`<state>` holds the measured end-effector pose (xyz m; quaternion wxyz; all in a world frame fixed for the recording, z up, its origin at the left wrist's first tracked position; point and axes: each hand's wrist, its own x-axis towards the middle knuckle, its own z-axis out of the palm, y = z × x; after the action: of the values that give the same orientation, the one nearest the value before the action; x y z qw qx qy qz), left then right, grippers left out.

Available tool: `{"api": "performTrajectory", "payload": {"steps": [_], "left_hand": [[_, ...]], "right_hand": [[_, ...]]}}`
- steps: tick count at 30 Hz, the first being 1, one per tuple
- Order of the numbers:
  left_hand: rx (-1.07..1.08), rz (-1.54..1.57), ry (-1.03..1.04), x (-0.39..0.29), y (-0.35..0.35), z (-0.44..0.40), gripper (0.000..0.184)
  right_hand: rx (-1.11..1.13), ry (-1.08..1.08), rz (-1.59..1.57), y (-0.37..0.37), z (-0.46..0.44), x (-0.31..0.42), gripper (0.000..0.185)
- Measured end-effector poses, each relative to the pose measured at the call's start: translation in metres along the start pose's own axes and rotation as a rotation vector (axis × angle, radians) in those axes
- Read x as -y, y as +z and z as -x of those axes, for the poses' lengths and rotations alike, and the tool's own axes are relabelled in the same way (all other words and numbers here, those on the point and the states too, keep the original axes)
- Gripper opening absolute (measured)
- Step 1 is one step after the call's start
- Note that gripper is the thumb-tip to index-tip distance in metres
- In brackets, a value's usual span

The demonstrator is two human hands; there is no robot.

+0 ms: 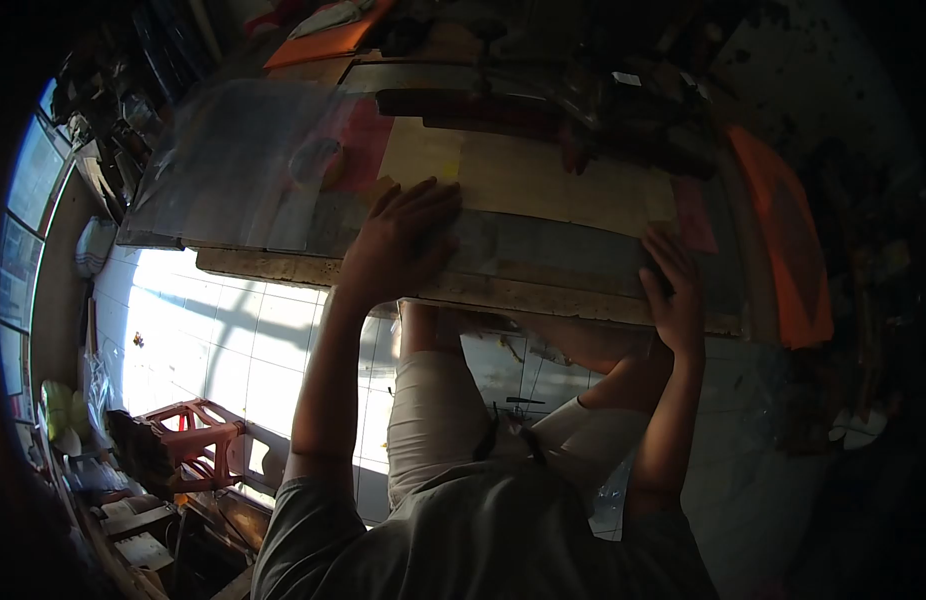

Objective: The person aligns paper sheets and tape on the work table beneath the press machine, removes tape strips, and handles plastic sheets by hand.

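A long pale yellow sheet [553,185] lies flat across the worktable [503,250], its far edge by a dark bar [473,105]. My left hand [408,240] rests with fingers stretched over the sheet's near left part. At the near right corner, the fingertips of my right hand [675,290] touch the sheet, fingers extended and thumb apart. Red material [363,145] shows at the sheet's left end, and a pinkish red piece [694,215] at its right. Deep shade hides detail around the bar.
Clear plastic film [233,160] covers the table's left side. An orange sheet [783,240] hangs at the right edge; another orange piece [333,38] lies at the back left. A reddish plastic stool [208,440] stands on the sunlit tiled floor [233,330].
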<state>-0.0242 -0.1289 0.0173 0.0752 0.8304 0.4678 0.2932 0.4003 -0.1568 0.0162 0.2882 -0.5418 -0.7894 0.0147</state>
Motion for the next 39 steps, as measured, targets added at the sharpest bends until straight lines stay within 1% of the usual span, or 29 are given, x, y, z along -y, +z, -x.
{"api": "performTrajectory", "payload": {"steps": [5,14,17,39], "left_hand": [[0.013,0.002,-0.003,0.000,0.001,0.000,0.052],[0.023,-0.030,-0.002,-0.005,-0.002,-0.001,0.050],[-0.004,-0.059,0.017,-0.004,0.000,-0.002,0.050],[0.014,-0.052,-0.010,-0.011,-0.002,-0.006,0.050]], "right_hand": [[0.012,-0.021,0.011,-0.002,-0.001,0.002,0.043],[0.018,-0.002,-0.009,-0.001,-0.001,0.003,0.043],[0.008,0.007,-0.001,-0.003,0.001,0.003,0.043],[-0.027,0.000,0.010,-0.001,0.004,-0.002,0.044]]}}
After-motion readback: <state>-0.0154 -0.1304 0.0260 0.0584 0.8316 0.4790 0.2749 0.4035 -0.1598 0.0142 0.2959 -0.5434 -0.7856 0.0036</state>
